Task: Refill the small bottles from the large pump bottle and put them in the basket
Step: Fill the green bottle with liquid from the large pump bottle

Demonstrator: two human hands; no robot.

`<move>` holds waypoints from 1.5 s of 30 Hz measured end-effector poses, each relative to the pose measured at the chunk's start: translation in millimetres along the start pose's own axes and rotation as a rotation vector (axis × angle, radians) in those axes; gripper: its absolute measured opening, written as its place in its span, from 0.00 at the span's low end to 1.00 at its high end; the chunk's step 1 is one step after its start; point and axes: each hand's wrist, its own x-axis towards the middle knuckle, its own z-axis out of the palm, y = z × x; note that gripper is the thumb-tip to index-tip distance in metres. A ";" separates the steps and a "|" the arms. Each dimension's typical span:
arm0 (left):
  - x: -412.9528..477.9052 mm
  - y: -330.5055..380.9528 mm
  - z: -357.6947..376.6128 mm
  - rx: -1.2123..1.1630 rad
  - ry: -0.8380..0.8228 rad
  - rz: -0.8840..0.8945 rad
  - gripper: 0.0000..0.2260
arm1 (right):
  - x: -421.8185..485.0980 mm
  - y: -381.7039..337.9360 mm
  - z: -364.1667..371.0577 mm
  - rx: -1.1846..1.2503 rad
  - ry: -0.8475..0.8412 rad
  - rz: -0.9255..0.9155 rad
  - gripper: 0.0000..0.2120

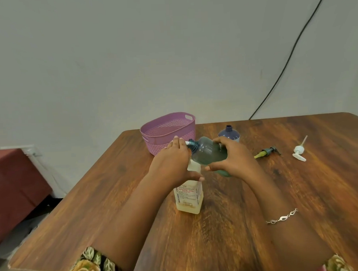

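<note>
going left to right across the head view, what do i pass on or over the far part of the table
purple basket → green bottle → blue bottle → dark pump head → white pump head

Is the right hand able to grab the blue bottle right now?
Probably not yet. The right hand is wrapped around the green bottle. The blue bottle stands close behind it with nothing between.
</note>
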 end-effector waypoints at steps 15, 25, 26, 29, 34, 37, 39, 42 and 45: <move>-2.6 0.1 10.1 0.012 0.073 -0.021 0.46 | -3.9 4.4 7.8 0.034 -0.007 0.002 0.31; -4.0 5.0 14.1 0.181 0.028 -0.009 0.46 | -1.9 8.4 10.8 0.015 -0.030 0.010 0.32; -3.9 5.8 13.6 0.191 0.015 -0.006 0.47 | -2.3 9.1 11.4 0.010 -0.034 0.017 0.32; -3.7 10.7 14.6 0.213 -0.005 -0.030 0.48 | -3.5 9.0 11.8 0.007 -0.037 0.023 0.32; -1.3 10.4 6.4 0.168 0.096 -0.053 0.46 | -1.2 4.5 8.1 0.024 -0.016 0.028 0.32; 1.7 9.0 -2.6 0.144 0.121 -0.034 0.46 | 1.0 2.8 4.5 0.016 -0.004 0.025 0.32; 0.1 9.1 -2.0 0.169 0.104 0.000 0.43 | 0.8 3.0 5.5 0.011 0.000 0.032 0.32; -2.4 6.8 5.3 0.201 0.089 0.031 0.37 | -2.5 5.5 10.3 0.011 -0.025 0.045 0.32; -0.2 7.5 10.4 0.203 0.076 0.017 0.36 | -3.6 7.2 13.6 0.018 -0.038 0.052 0.33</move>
